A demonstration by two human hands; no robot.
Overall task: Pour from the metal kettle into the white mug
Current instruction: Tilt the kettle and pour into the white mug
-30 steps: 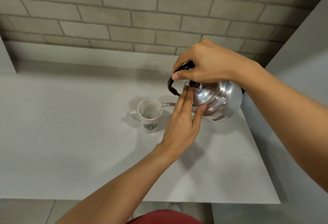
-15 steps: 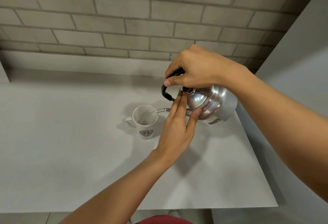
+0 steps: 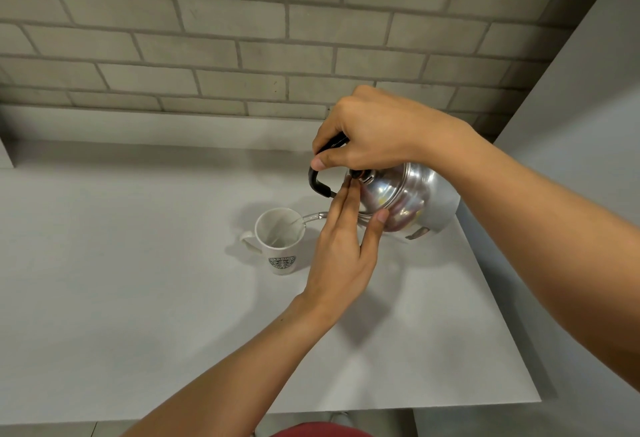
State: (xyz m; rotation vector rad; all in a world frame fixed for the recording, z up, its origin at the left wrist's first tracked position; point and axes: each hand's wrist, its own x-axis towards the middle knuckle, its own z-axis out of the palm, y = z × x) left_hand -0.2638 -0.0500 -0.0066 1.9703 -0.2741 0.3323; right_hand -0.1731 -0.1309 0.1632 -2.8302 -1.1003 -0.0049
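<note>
at frame centre the shiny metal kettle (image 3: 405,201) is tipped by the right hand (image 3: 374,131) clenched on its black handle, spout over the white ceramic mug (image 3: 280,240) lower left; the left hand (image 3: 341,246) is pressed flat against the lid.

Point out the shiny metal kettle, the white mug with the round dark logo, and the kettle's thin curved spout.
Shiny metal kettle (image 3: 408,194), head view: on its domed polished side.
White mug with the round dark logo (image 3: 282,256), head view: on its outer wall above the logo.
Thin curved spout (image 3: 313,217), head view: near its tip over the mug's rim.
</note>
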